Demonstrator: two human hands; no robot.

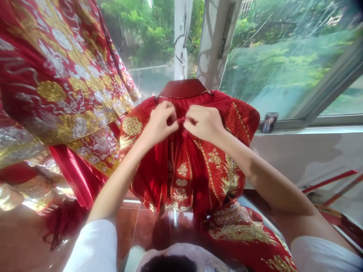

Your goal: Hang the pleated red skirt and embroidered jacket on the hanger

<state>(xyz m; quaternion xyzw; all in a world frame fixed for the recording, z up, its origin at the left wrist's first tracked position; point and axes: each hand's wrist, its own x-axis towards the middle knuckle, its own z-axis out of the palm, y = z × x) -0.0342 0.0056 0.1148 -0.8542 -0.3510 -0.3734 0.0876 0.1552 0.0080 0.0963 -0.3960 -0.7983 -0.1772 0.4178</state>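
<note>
A red pleated garment [181, 170] with gold embroidery and gold beaded edges hangs in front of me, held by a metal hanger [181, 62]. Its smooth, darker red top band [183, 89] curves behind my hands. At the upper middle of the garment, my left hand [163, 120] pinches red cloth between thumb and fingers. Just to the right, my right hand [204, 122] does the same, its fingertips close to the left ones. A small gathered bit of red cloth [181, 121] shows between them; I cannot tell whether it is a tie or a fold.
On the left hangs a large red garment [93, 90] with gold and silver embroidery. Windows [272, 60] stand behind. A small blurred object [270, 122] sits on the sill. More embroidered red cloth [244, 230] lies lower right, near red bars [330, 181]. The floor is tiled [129, 223].
</note>
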